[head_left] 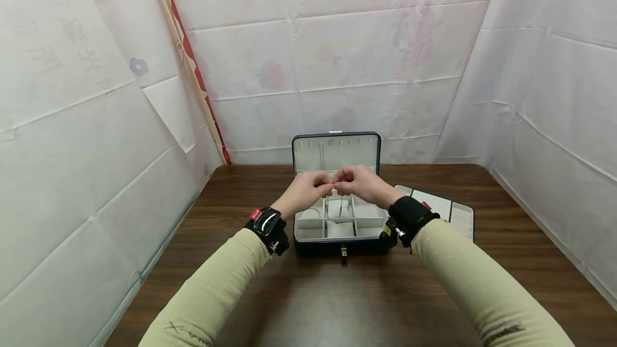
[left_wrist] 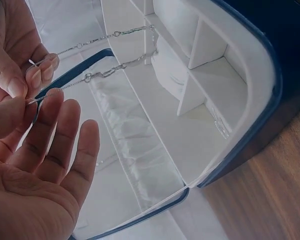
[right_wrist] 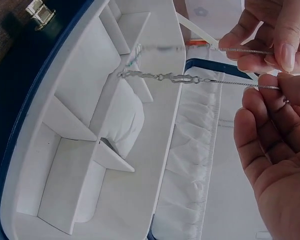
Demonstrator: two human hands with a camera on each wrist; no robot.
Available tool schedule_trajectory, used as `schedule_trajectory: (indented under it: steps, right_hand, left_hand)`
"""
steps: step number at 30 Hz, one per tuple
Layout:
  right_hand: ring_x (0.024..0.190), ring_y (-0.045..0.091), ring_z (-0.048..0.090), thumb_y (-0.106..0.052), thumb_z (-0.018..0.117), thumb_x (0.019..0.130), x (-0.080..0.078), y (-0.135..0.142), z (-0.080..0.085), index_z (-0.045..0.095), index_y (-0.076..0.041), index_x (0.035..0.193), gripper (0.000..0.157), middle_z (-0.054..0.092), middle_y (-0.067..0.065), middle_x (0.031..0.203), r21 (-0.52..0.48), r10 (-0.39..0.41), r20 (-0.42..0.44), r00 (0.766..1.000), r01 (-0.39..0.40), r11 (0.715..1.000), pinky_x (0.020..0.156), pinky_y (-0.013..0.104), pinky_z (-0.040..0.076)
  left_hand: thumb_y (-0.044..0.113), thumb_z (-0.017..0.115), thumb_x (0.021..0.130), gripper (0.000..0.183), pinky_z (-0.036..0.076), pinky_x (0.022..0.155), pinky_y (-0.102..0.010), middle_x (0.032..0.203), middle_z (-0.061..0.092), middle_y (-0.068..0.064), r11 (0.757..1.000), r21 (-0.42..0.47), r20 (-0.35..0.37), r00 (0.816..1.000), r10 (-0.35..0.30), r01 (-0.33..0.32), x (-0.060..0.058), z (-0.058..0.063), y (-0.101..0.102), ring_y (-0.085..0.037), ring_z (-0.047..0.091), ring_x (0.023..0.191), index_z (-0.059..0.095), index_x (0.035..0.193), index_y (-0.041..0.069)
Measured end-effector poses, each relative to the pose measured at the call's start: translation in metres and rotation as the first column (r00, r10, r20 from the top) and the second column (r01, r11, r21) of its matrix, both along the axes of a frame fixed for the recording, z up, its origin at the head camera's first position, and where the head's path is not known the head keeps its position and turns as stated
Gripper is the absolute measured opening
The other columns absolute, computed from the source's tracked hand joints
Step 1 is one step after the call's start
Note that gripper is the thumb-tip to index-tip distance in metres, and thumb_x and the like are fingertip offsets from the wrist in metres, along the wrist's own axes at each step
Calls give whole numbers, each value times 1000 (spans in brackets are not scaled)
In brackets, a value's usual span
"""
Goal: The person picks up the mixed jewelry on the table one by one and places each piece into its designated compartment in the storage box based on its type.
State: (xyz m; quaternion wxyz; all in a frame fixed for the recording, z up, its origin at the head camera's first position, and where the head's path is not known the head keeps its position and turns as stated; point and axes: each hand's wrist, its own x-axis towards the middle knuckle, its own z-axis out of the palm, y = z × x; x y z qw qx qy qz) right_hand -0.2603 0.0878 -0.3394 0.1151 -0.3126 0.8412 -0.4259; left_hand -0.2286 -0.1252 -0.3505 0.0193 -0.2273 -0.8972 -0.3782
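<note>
Both hands hold a thin silver chain bracelet [right_wrist: 177, 78] by its ends, above an open jewelry box [head_left: 308, 237] with white lining. My left hand [head_left: 308, 189] pinches one end between thumb and index finger; its other fingers stretch out in the left wrist view. The other end is pinched by my right hand [head_left: 363, 182], fingertips close to the left hand's. Between them the bracelet droops in a loop over the compartments. A white cushion [right_wrist: 125, 120] fills a middle compartment beneath it. Another silver piece [left_wrist: 219, 122] lies in a left compartment. Fingers partly hide the bracelet's ends.
The raised box lid [head_left: 308, 151] stands behind the hands, with hooks along its top and a gathered pocket [right_wrist: 185, 150]. Right of the box lies a white-lined tray [head_left: 463, 221], partly behind the right wrist. White sheeting [head_left: 337, 58] surrounds the brown wooden table [head_left: 231, 218].
</note>
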Motion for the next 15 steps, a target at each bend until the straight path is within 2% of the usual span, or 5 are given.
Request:
schedule_trajectory:
  steps: [6,15]
  right_hand:
    - [100,32,66,-18,60,105,-1,1,-2,67,-7,112,15,70,10,99,-12,-22,36,999,23,1000,89,40,53]
    - [89,23,62,-22,58,106,-4,1,-2,66,-8,111,17,67,15,98,-12,-54,37,998,55,998,85,40,50]
  left_hand:
    - [20,58,106,19,44,63,-28,96,73,-11,1000,4,-3,1000,15,-15,1,1,-2,-15,56,70,69,97,8]
    - [19,57,106,18,47,68,-28,97,73,-12,999,17,-4,999,37,-37,-2,0,-3,-15,61,77,69,100,7]
